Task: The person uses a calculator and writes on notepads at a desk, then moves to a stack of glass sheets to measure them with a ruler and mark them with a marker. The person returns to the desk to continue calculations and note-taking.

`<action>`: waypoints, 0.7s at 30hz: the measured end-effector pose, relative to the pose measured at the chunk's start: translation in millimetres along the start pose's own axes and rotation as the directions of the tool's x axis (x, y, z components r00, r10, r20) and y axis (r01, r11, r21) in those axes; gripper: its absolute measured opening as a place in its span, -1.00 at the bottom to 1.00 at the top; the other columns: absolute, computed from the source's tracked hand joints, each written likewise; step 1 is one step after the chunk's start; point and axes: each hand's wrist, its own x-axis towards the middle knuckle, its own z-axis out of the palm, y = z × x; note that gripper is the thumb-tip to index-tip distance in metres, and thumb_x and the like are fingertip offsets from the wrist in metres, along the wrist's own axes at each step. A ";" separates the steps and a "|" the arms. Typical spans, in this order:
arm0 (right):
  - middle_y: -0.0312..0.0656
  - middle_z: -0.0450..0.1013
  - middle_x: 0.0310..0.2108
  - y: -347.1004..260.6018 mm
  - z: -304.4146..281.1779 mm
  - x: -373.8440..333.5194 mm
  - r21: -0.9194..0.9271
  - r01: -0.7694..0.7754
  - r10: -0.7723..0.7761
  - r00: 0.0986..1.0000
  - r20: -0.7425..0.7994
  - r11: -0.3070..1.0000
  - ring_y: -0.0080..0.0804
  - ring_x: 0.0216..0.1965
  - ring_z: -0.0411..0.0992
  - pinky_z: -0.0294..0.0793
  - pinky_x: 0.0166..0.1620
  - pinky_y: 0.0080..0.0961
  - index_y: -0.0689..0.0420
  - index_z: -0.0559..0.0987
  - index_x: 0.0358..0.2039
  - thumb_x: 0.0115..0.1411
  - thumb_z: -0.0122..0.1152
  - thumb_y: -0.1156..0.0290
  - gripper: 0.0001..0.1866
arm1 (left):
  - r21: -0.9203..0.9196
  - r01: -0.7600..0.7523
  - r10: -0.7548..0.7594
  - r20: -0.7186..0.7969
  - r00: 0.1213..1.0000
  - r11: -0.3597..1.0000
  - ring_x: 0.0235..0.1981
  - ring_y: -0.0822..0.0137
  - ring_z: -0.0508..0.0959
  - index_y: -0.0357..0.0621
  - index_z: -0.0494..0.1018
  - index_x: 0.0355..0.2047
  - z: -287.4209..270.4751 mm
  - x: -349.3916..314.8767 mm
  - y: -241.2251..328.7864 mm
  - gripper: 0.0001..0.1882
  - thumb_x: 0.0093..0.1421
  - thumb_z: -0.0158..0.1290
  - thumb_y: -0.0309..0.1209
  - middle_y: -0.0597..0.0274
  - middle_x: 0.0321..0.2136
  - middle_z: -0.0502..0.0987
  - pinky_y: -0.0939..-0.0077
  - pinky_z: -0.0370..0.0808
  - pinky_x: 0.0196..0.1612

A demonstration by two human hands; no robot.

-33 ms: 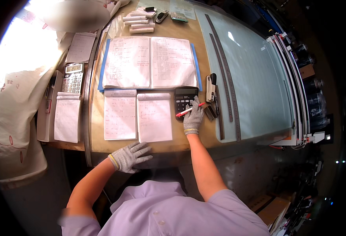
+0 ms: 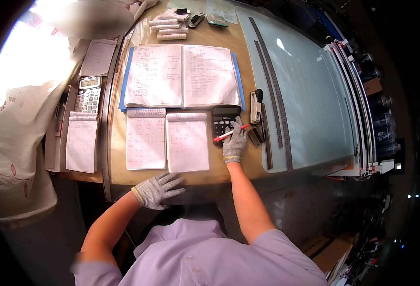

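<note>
My right hand, in a grey knit glove, holds a red-and-white pen crosswise between its fingers. Its fingertips rest over a black calculator, hiding part of the keys. My left hand, gloved alike, lies at the table's near edge with fingers spread, holding nothing. Just beyond it are two handwritten pads, a left one and a right one. Behind these an open book of written pages lies on a blue cover.
Right of the calculator are a stapler and a small dark block. Long dark rulers lie on the glass sheet. Rolled papers sit at the back. Leftward are a silver calculator and another pad.
</note>
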 end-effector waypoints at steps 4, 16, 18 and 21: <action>0.00 0.40 0.25 0.5 0.3 0.0 -0.003 0.001 -0.001 1.000 0.004 1.000 0.12 0.13 0.40 0.34 0.17 -0.07 0.08 0.45 0.00 0.18 0.27 0.52 -0.63 | -0.002 -0.003 0.003 -0.008 1.000 1.000 0.46 -0.13 0.08 0.18 0.21 0.41 0.9 -0.3 -0.4 0.04 -0.12 0.32 0.00 0.04 0.46 0.08 -0.05 0.10 0.45; 0.00 0.41 0.24 -1.2 0.3 -1.2 0.004 -0.011 0.011 1.000 -0.006 1.000 0.10 0.13 0.40 0.34 0.17 -0.08 0.08 0.45 -0.01 0.17 0.29 0.53 -0.63 | -0.006 -0.012 0.011 -0.023 1.000 1.000 0.46 -0.14 0.08 0.16 0.22 0.40 1.2 -1.2 -0.5 0.03 -0.12 0.32 -0.01 0.03 0.46 0.08 -0.07 0.10 0.45; 0.00 0.41 0.25 -0.3 1.0 -1.3 0.001 -0.016 0.016 1.000 -0.014 1.000 0.10 0.13 0.40 0.34 0.16 -0.07 0.07 0.45 -0.01 0.18 0.29 0.52 -0.63 | -0.003 -0.014 0.014 -0.023 1.000 1.000 0.46 -0.14 0.08 0.16 0.22 0.40 0.7 -1.4 0.0 0.03 -0.12 0.32 -0.01 0.02 0.46 0.08 -0.07 0.10 0.45; -0.01 0.40 0.26 -3.7 -0.9 0.0 -0.009 -0.009 0.009 1.000 -0.009 1.000 0.10 0.13 0.40 0.34 0.15 -0.06 0.06 0.43 0.00 0.18 0.29 0.50 -0.62 | -0.002 -0.014 0.014 -0.013 1.000 1.000 0.46 -0.15 0.07 0.16 0.22 0.40 -0.1 -1.4 0.4 0.03 -0.12 0.32 -0.01 0.01 0.46 0.08 -0.08 0.10 0.45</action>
